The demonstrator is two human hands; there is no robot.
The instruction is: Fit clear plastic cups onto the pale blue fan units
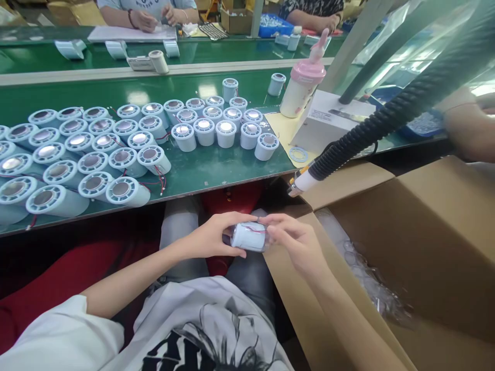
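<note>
Above my lap, a light-blue cylindrical housing (249, 237) with a thin red wire along its side lies sideways between my hands. Something clear, like a plastic sleeve, shows at its right end. My left hand (216, 236) is closed round the housing's left end, thumb below and fingers above. At the other end, the fingertips of my right hand (292, 237) pinch the clear rim. Many similar light-blue cylinders (143, 138) with round dark or shiny tops stand on the green bench (185, 178) in front of me, some with red wires.
To the right, an open cardboard box (425, 226) holds clear plastic pieces (371, 278). A black corrugated hose (371, 123) slants down to a nozzle near the bench edge. A pink-topped bottle (303, 82) stands by a white device (328, 118). Co-workers' hands (145, 20) are across the bench.
</note>
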